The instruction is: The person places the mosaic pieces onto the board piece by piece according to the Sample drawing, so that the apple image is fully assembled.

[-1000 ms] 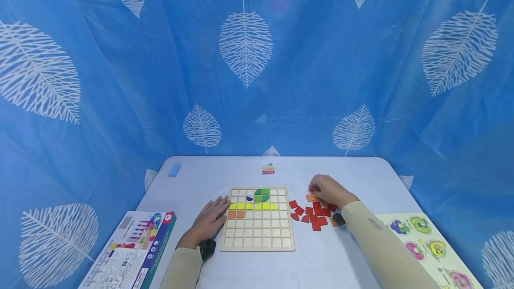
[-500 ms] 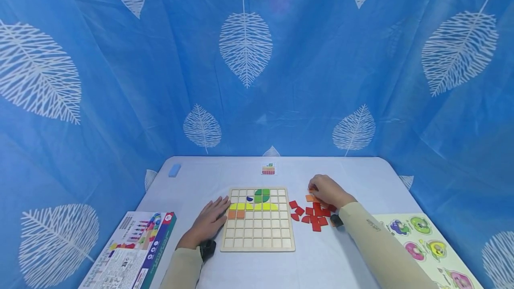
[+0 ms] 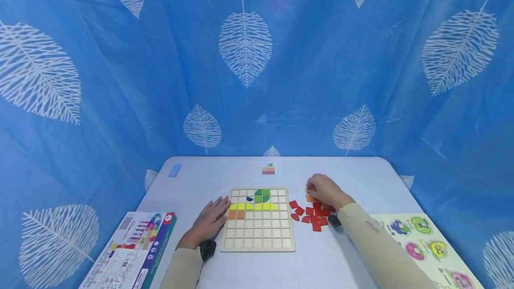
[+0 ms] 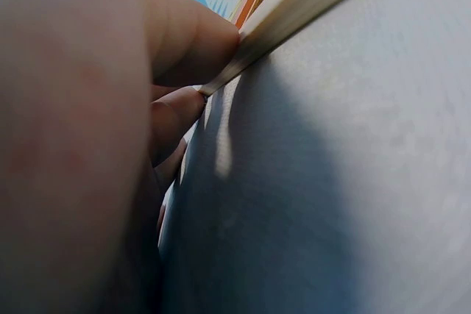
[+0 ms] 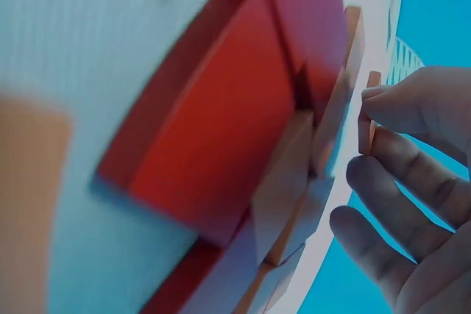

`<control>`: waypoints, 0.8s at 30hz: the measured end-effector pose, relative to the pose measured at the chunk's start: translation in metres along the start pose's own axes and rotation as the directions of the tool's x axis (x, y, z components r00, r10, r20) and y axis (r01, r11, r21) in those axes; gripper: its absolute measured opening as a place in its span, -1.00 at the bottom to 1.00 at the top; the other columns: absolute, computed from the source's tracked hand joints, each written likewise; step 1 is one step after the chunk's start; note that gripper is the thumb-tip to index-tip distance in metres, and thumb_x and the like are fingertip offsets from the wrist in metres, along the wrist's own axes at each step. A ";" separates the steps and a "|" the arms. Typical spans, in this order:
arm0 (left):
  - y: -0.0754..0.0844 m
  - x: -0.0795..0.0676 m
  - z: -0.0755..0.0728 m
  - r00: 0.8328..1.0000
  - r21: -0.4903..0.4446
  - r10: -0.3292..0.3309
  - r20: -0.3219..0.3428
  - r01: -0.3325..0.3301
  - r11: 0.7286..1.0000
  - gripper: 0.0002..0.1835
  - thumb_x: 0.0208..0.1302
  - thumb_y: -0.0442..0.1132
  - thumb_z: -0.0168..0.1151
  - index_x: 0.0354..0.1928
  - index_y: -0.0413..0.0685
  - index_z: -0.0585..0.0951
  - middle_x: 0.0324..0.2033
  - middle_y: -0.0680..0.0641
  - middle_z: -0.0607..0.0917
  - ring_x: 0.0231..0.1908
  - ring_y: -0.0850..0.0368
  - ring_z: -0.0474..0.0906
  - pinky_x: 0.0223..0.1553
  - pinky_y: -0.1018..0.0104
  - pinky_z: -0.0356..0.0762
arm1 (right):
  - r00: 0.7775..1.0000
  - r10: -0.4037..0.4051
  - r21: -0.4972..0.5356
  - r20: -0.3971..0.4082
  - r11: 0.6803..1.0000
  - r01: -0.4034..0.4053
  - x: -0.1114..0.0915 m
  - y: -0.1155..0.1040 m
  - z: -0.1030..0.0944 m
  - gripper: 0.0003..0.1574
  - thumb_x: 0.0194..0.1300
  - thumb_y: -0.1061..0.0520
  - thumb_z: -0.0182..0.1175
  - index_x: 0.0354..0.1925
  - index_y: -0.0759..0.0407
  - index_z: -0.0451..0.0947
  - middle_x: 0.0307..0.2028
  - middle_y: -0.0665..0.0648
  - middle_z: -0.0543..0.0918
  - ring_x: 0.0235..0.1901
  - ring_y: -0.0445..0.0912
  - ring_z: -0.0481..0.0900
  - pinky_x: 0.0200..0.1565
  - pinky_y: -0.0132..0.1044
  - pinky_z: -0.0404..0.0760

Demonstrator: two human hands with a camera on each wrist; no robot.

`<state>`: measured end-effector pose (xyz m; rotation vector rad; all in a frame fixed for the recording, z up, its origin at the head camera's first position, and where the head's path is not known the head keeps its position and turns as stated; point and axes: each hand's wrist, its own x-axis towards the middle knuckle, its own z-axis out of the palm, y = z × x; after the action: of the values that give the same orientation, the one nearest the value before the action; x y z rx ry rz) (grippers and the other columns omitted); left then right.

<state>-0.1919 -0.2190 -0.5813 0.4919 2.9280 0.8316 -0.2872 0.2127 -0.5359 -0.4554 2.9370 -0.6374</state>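
My right hand point(image 3: 326, 189) is over the far end of a pile of tiles. In the right wrist view its thumb and index finger pinch an orange tile point(image 5: 366, 126), the other fingers loosely bent. Red tiles point(image 3: 317, 209) and another orange tile point(image 3: 309, 198) lie below the hand. My left hand point(image 3: 209, 219) lies with straight fingers along the left edge of a wooden grid board point(image 3: 257, 246), its fingertips touching the rim in the left wrist view. The board holds green tiles point(image 3: 262, 195), yellow tiles point(image 3: 263, 206), two orange squares point(image 3: 236, 214) and a small dark blue piece point(image 3: 250, 199).
Behind the board lies a small pattern card point(image 3: 269, 169). A blue block point(image 3: 174, 171) sits at the far left of the white table point(image 3: 217, 171). A printed box point(image 3: 132, 249) is at the near left, and a fruit picture sheet point(image 3: 421, 242) at the near right.
My right hand has shifted slightly left, with the orange tile at its fingertips. The left hand and the board have stayed in place.
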 end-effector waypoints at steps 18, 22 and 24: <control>-0.001 0.000 0.003 1.000 0.007 -0.004 -0.013 0.004 1.000 -0.43 0.63 -0.13 0.10 0.59 -0.07 0.37 0.59 -0.05 0.26 0.60 -0.10 0.01 0.57 -0.12 -0.13 | 0.966 -0.249 0.007 -0.073 0.968 0.250 0.001 -0.034 0.013 -0.82 0.28 0.22 0.52 -0.13 0.17 0.79 -0.25 -0.03 0.65 -0.22 -0.11 0.59 -0.03 -0.13 0.73; -0.001 0.000 0.002 1.000 -0.001 0.000 -0.017 0.000 1.000 -0.42 0.62 -0.13 0.11 0.58 -0.08 0.38 0.59 -0.07 0.27 0.59 -0.12 0.02 0.57 -0.14 -0.12 | 0.946 -0.315 0.016 -0.078 0.948 0.317 0.003 -0.044 0.018 -0.86 0.31 0.23 0.50 -0.15 0.14 0.79 -0.25 -0.06 0.64 -0.23 -0.15 0.58 -0.08 -0.18 0.73; -0.001 0.000 0.002 1.000 -0.006 -0.004 -0.013 0.004 1.000 -0.42 0.62 -0.13 0.10 0.59 -0.07 0.37 0.59 -0.06 0.26 0.60 -0.12 0.01 0.57 -0.14 -0.13 | 0.943 -0.325 0.017 -0.073 0.945 0.327 0.005 -0.049 0.022 -0.87 0.31 0.23 0.50 -0.15 0.13 0.79 -0.25 -0.07 0.64 -0.22 -0.16 0.59 -0.08 -0.19 0.73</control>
<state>-0.1920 -0.2186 -0.5835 0.4824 2.9370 0.8456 -0.2749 0.1600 -0.5349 -0.9487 2.9347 -0.7424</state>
